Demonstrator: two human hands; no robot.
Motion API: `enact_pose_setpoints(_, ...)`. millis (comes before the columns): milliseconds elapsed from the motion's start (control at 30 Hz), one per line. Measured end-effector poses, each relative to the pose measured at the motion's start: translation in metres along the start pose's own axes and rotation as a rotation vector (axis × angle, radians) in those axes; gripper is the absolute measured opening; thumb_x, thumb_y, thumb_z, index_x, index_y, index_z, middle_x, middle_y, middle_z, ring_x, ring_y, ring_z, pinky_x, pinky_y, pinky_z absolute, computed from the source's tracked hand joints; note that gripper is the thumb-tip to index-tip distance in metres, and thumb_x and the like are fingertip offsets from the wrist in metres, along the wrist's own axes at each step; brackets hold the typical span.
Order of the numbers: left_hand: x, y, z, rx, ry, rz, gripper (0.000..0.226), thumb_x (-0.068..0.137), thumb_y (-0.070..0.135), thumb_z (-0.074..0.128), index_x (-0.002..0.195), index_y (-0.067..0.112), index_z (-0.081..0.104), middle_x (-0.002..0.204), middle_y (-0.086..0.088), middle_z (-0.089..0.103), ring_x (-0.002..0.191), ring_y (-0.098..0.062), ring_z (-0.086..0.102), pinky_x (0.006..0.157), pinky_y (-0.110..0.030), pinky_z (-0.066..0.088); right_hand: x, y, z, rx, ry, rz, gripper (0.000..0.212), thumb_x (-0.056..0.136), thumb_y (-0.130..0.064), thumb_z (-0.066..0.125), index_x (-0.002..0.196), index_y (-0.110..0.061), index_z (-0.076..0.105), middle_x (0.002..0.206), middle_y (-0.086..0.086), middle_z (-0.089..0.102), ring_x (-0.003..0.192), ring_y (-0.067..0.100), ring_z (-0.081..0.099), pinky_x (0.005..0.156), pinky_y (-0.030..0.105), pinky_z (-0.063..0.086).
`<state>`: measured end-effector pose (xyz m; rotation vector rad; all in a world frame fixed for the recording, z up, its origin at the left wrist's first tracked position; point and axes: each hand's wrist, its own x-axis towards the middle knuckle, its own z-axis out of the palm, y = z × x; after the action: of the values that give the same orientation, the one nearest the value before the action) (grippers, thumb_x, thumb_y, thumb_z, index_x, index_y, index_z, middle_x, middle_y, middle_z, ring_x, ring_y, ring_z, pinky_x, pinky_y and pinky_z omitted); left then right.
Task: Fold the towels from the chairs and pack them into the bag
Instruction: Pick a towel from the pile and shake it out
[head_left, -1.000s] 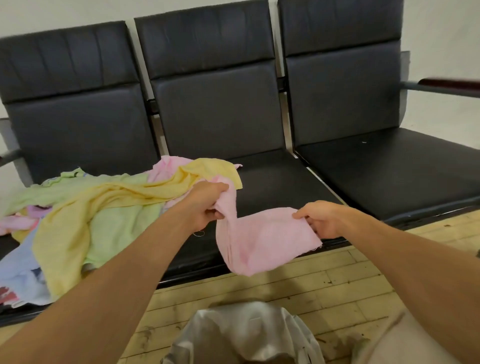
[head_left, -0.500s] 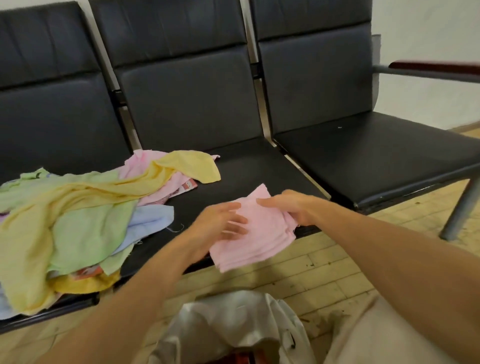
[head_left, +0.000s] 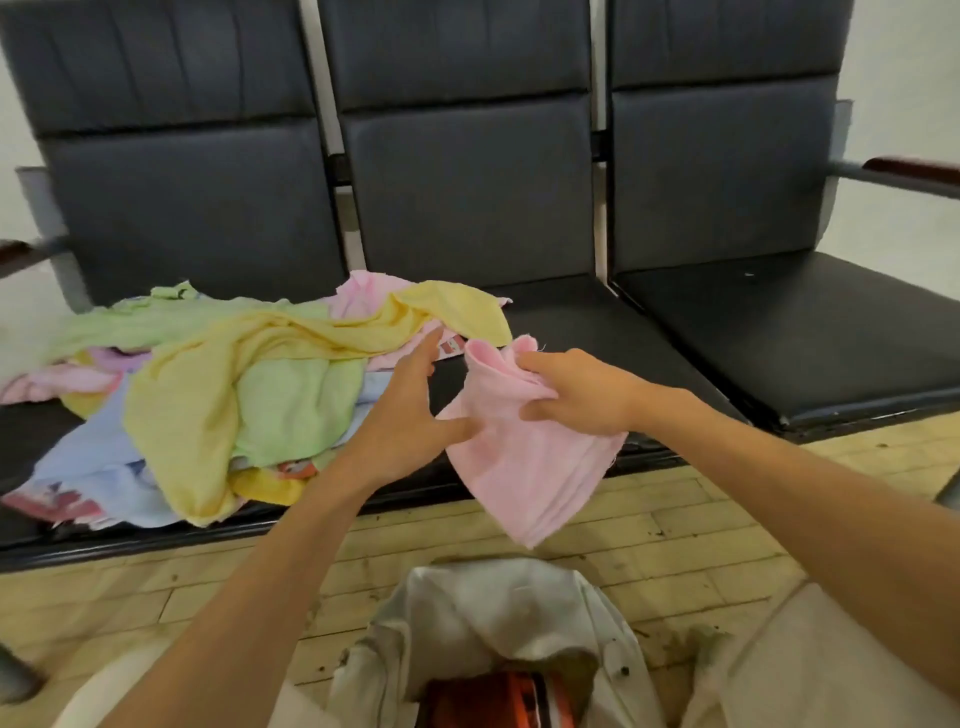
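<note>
Head view: the folded pink towel (head_left: 524, 467) hangs in front of the chairs (head_left: 561, 322), above the bag (head_left: 493, 618) on the floor (head_left: 701, 519), pinched in the grip of the right hand (head_left: 576, 400). The left hand (head_left: 405, 421), grip open and fingers straight, touches its edge. Loose towels (head_left: 208, 384) lie heaped on the seats just left.

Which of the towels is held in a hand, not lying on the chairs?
The pink towel hanging from the right hand, which grips it; the other towels lie heaped on the chairs.
</note>
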<state>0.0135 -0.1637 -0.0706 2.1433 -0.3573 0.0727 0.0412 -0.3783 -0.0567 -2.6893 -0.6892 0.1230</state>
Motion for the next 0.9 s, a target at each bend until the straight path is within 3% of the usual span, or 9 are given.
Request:
enact_pose_setpoints(100, -0.009, -0.003, -0.008, -0.025, -0.079, 0.023, 0.139, 0.051, 0.041, 0.086, 0.152, 0.031, -0.01, 0.154, 0.021, 0.01, 0.143, -0.004, 0.018, 0.112, -0.028, 0.03, -0.008, -0.025, -0.006, 0.031, 0.023, -0.151, 0.019, 0.088, -0.023, 0.067, 0.092, -0.011, 0.053, 0.079, -0.002, 0.057, 0.073, 0.008, 0.052, 0.068, 0.025, 0.04)
enact_pose_setpoints(200, -0.015, -0.009, -0.016, -0.058, -0.163, -0.05, 0.142, 0.056, 0.027, 0.091, 0.15, 0.031, -0.015, 0.141, 0.019, 0.032, 0.129, 0.001, 0.035, 0.097, -0.011, 0.036, -0.022, -0.042, -0.004, 0.108, 0.032, -0.237, 0.013, 0.083, -0.014, 0.071, 0.094, -0.012, 0.066, 0.082, -0.003, 0.065, 0.08, 0.006, 0.056, 0.07, 0.016, 0.041)
enact_pose_setpoints(267, -0.019, -0.013, -0.024, -0.043, -0.221, -0.157, 0.124, 0.054, 0.032, 0.093, 0.152, 0.027, 0.017, 0.135, 0.015, 0.05, 0.123, -0.006, 0.048, 0.101, -0.026, 0.044, -0.029, -0.047, -0.004, 0.159, 0.036, -0.25, 0.022, 0.079, -0.011, 0.073, 0.101, -0.014, 0.071, 0.092, -0.004, 0.07, 0.089, 0.008, 0.06, 0.076, 0.017, 0.044)
enact_pose_setpoints(367, -0.031, -0.006, -0.026, -0.223, -0.304, -0.238, 0.06, 0.066, 0.019, 0.087, 0.121, 0.021, 0.064, 0.113, 0.005, 0.071, 0.107, -0.014, 0.065, 0.092, -0.035, 0.053, -0.034, -0.046, -0.007, 0.18, 0.033, -0.243, 0.027, 0.076, -0.012, 0.076, 0.103, -0.019, 0.073, 0.096, -0.012, 0.07, 0.091, 0.0, 0.06, 0.077, 0.01, 0.044)
enact_pose_setpoints(567, -0.046, 0.013, -0.015, -0.263, -0.066, -0.119, 0.03, 0.081, 0.012, 0.074, 0.108, 0.023, 0.068, 0.096, 0.013, 0.074, 0.089, -0.005, 0.069, 0.071, -0.021, 0.054, -0.042, -0.02, -0.01, 0.094, -0.019, -0.079, 0.024, 0.072, -0.024, 0.08, 0.094, -0.019, 0.072, 0.086, -0.008, 0.07, 0.08, 0.007, 0.062, 0.071, 0.021, 0.048)
enact_pose_setpoints(633, -0.049, 0.012, -0.018, -0.133, -0.034, -0.042, 0.029, 0.086, 0.017, 0.069, 0.112, 0.028, 0.065, 0.1, 0.018, 0.07, 0.091, 0.002, 0.064, 0.075, -0.021, 0.052, -0.043, -0.014, -0.009, 0.092, -0.087, -0.015, 0.021, 0.071, -0.021, 0.078, 0.09, -0.016, 0.072, 0.084, -0.001, 0.07, 0.077, 0.015, 0.065, 0.071, 0.031, 0.052)
enact_pose_setpoints(767, -0.056, 0.004, -0.02, 0.115, -0.047, 0.043, 0.014, 0.094, 0.033, 0.057, 0.107, 0.029, 0.06, 0.099, 0.017, 0.064, 0.087, 0.007, 0.056, 0.073, -0.021, 0.042, -0.046, -0.007, -0.007, 0.159, -0.119, 0.037, 0.011, 0.074, -0.013, 0.07, 0.08, -0.006, 0.065, 0.074, 0.008, 0.062, 0.063, 0.015, 0.054, 0.06, 0.029, 0.042)
enact_pose_setpoints(833, -0.056, 0.004, -0.023, 0.066, -0.008, 0.031, 0.017, 0.095, 0.035, 0.056, 0.11, 0.029, 0.06, 0.103, 0.018, 0.064, 0.091, 0.008, 0.057, 0.075, -0.021, 0.043, -0.049, -0.006, -0.011, 0.271, -0.078, 0.044, 0.016, 0.073, -0.017, 0.066, 0.079, -0.003, 0.061, 0.069, 0.004, 0.055, 0.058, 0.011, 0.049, 0.057, 0.027, 0.038)
enact_pose_setpoints(900, -0.057, 0.01, -0.03, -0.101, 0.04, 0.016, 0.023, 0.094, 0.033, 0.058, 0.117, 0.033, 0.059, 0.11, 0.021, 0.065, 0.098, 0.008, 0.059, 0.079, -0.017, 0.047, -0.051, -0.004, -0.017, 0.439, -0.021, 0.054, 0.023, 0.079, -0.017, 0.063, 0.095, -0.001, 0.065, 0.083, 0.009, 0.065, 0.07, 0.015, 0.061, 0.063, 0.03, 0.049)
